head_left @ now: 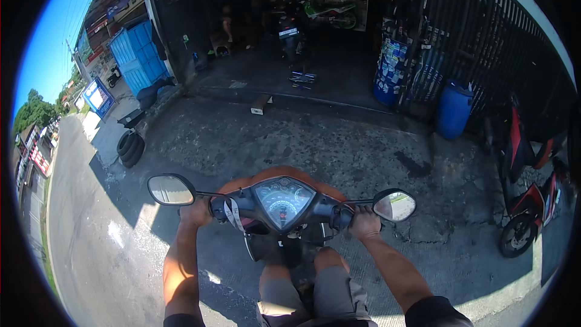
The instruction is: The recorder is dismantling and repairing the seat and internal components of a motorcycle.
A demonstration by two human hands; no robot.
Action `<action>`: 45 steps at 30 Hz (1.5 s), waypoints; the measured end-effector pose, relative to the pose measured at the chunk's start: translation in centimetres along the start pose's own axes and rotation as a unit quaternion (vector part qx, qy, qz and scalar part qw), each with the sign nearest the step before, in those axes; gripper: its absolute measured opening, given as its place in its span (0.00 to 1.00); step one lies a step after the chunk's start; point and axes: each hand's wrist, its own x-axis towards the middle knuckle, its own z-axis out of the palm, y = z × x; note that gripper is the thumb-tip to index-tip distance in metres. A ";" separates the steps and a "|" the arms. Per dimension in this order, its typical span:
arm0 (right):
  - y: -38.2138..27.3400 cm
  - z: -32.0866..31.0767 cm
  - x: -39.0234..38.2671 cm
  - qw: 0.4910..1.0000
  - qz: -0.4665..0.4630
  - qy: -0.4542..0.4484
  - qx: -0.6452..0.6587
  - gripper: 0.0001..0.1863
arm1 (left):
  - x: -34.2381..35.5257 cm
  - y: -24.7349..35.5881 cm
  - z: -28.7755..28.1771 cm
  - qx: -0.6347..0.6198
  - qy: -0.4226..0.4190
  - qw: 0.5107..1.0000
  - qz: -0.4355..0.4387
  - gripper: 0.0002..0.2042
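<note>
I sit astride an orange scooter [272, 174], its round-cornered speedometer panel [283, 201] centred below me between two mirrors [170, 189]. My left hand [195, 211] is wrapped round the left handlebar grip, just under that mirror, with a pale strap [235, 217] hanging beside it. My right hand [365, 221] closes over the right grip beside the right mirror [394, 204]. My knees and grey shorts show at the lower edge.
An open dark garage ahead holds a parked motorbike [289, 41], a green one [333, 15] and a dim person [227, 24]. Outside are blue barrels [454, 109], stacked tyres [131, 148], a small block [261, 104], red-and-black motorbikes [520, 230] at right and a road [69, 218] at left.
</note>
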 end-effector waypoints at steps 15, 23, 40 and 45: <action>-2.6 28.0 26.0 0.980 0.007 0.198 0.008 0.34 | 27.8 -7.2 33.0 -0.011 0.199 0.973 0.113 0.16; 6.0 30.1 27.8 0.959 0.109 0.260 -0.038 0.21 | 35.3 2.3 33.8 -0.012 0.313 0.936 0.160 0.21; 2.6 26.0 31.5 0.984 0.146 0.062 0.080 0.31 | 41.0 2.4 28.1 0.051 0.204 0.963 0.172 0.21; 4.0 29.5 32.1 0.956 0.175 0.225 0.075 0.36 | 43.8 5.1 26.7 0.046 0.217 0.952 0.211 0.23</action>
